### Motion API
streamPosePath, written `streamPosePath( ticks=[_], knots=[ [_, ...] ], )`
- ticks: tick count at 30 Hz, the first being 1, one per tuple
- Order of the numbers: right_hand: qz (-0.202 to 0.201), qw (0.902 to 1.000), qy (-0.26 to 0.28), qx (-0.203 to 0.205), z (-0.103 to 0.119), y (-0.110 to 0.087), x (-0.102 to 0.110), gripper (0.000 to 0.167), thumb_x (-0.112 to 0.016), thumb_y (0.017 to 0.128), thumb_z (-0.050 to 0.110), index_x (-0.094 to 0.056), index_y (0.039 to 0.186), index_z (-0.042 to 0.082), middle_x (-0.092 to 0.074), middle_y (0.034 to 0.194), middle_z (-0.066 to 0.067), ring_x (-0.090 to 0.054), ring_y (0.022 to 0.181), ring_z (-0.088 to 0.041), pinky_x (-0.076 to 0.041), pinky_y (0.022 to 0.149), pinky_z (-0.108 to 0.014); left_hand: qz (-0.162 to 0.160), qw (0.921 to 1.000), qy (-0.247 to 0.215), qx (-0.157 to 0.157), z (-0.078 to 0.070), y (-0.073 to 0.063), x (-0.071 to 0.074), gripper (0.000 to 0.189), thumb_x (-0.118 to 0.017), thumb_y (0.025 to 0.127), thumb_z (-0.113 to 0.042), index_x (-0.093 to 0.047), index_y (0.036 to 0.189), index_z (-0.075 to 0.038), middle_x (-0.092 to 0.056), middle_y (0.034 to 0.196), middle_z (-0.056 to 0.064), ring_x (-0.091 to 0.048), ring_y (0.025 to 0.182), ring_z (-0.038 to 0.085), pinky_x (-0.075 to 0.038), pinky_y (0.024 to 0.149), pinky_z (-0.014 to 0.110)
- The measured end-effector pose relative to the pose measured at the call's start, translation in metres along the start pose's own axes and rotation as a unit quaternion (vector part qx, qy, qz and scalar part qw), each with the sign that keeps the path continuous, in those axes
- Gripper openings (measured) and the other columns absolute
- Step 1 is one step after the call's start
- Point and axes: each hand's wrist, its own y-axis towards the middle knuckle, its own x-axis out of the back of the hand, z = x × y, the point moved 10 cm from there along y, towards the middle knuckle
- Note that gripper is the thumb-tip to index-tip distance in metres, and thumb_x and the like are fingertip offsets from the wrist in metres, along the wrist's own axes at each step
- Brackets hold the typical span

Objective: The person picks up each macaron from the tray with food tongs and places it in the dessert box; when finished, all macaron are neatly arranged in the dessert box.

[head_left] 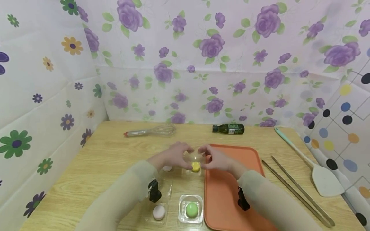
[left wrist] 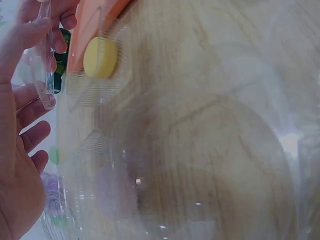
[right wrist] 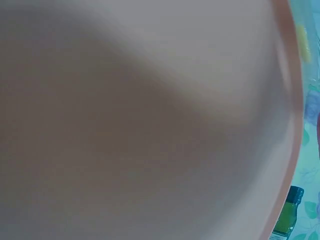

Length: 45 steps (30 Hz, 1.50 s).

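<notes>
Both hands pinch a clear plastic lid (left wrist: 49,75) from either side, the left hand (head_left: 175,155) at its left and the right hand (head_left: 217,158) at its right. Just below sits a yellow macaron-like cake (head_left: 195,166) in a clear plastic box (left wrist: 82,92). In the left wrist view the lid stands apart from this box, nearly edge-on. Nearer the front, a green cake (head_left: 192,210) rests in another clear box (head_left: 181,218). A pale pink cake (head_left: 159,212) lies in clear packaging by the left forearm. The right wrist view is mostly blurred.
An orange tray (head_left: 222,205) lies under the right forearm. Metal tongs (head_left: 297,189) and a white spatula (head_left: 326,181) lie at the right. A whisk (head_left: 153,131) and a dark green bottle (head_left: 229,129) are at the back. Another pale cake (head_left: 167,168) is partly hidden by the left hand.
</notes>
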Motion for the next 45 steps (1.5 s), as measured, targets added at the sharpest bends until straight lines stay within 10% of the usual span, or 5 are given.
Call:
streamPosePath(
  ticks=[12,24,45],
  knots=[
    [-0.008,0.9858,-0.168,0.004,-0.009,-0.003,-0.009,0.068,-0.074,0.074,0.026,-0.044,0.134,0.014,-0.047,0.125,-0.001,-0.047,0.107,-0.016,-0.043,0.089,-0.039,0.013,0.9976,0.067,0.009,0.002,-0.002,-0.012,0.082,-0.079,0.062,-0.051,-0.051,0.131,-0.017,-0.046,0.135,0.000,-0.038,0.117,0.021,-0.026,0.101,0.046],
    [-0.007,0.9771,-0.212,0.020,-0.010,0.003,-0.016,0.071,-0.078,0.070,0.030,-0.046,0.130,0.010,-0.050,0.113,-0.002,-0.047,0.100,-0.016,-0.044,0.085,-0.035,0.027,0.9940,0.106,0.012,0.006,-0.002,-0.018,0.080,-0.080,0.062,-0.053,-0.052,0.129,-0.018,-0.048,0.132,-0.002,-0.041,0.113,0.020,-0.027,0.100,0.041],
    [-0.001,0.9847,-0.174,-0.011,-0.007,0.004,-0.009,0.088,-0.078,0.072,0.039,-0.034,0.143,0.011,-0.041,0.139,-0.007,-0.044,0.120,-0.026,-0.039,0.096,-0.044,-0.012,0.9934,0.114,0.011,0.011,-0.013,0.000,0.088,-0.077,0.064,-0.058,-0.048,0.135,-0.015,-0.047,0.135,0.001,-0.040,0.119,0.026,-0.028,0.101,0.047]
  ],
)
